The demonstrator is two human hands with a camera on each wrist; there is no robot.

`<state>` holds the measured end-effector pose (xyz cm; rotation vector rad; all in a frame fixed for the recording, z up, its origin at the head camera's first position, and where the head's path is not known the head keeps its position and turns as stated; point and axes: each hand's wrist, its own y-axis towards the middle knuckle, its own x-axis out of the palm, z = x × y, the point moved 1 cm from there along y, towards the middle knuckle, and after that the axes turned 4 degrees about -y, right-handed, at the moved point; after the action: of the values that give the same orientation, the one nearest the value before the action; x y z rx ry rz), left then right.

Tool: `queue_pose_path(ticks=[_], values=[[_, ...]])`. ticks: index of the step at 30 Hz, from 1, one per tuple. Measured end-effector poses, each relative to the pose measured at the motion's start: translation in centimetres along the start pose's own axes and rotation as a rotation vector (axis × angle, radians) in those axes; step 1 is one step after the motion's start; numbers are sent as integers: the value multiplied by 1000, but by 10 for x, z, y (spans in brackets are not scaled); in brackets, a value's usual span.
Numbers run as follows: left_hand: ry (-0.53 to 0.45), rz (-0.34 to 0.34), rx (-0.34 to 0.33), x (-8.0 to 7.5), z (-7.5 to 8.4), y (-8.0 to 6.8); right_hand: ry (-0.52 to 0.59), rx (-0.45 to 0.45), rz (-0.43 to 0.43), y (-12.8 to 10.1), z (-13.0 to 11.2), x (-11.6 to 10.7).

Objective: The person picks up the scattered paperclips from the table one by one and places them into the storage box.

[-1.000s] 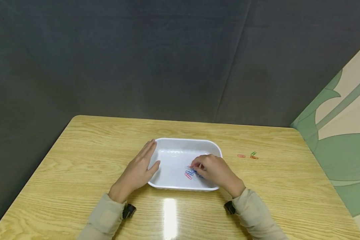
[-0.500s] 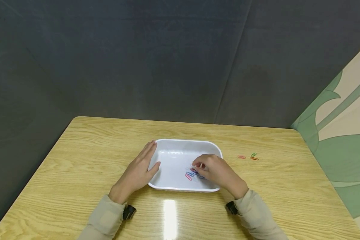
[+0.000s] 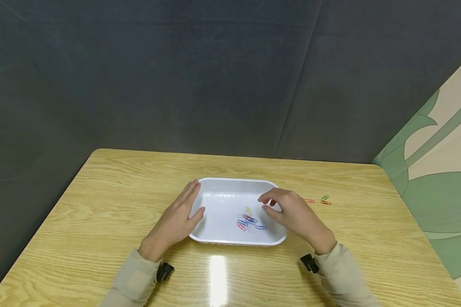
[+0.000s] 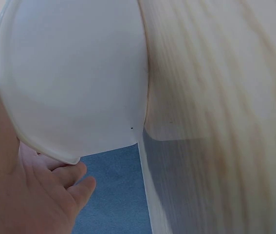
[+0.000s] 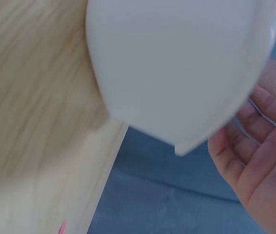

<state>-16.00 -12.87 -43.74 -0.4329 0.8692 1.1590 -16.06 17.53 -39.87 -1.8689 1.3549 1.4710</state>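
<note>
Several coloured paper clips (image 3: pixel 249 221), blue, red, pink and yellow, lie on the floor of a white plastic tray (image 3: pixel 215 230), right of its middle. My left hand (image 3: pixel 178 215) rests at the tray's left rim with straight fingers, its thumb reaching over the inside. In the left wrist view its fingers (image 4: pixel 82 190) show just past the rim. My right hand (image 3: pixel 292 212) is over the tray's right rim, thumb and forefinger apart with nothing between them. The right wrist view shows its fingers (image 5: pixel 232 151) loosely bent beyond the tray wall.
To the right of the tray, on the wooden table (image 3: pixel 138 179), lie a pink paper clip (image 3: pixel 310 201), a green paper clip (image 3: pixel 325 198) and a red paper clip (image 3: pixel 326 203). A dark curtain (image 3: pixel 215 85) hangs behind the table's far edge.
My right hand has drawn back from the clips toward the tray's right rim, its fingertips parting. A yellow clip and more of the pile now show. My left hand has stayed still.
</note>
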Motion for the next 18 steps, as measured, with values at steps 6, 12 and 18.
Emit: queue_pose_path(ticks=[6,12,18], values=[[7,-1,-5,0,1,0,19,37,36,-7,14,-11],[3,2,-6,0,1,0,6,57,57,-13,26,-19],[-2,0,-8,0,1,0,-15,86,65,-20,38,-22]])
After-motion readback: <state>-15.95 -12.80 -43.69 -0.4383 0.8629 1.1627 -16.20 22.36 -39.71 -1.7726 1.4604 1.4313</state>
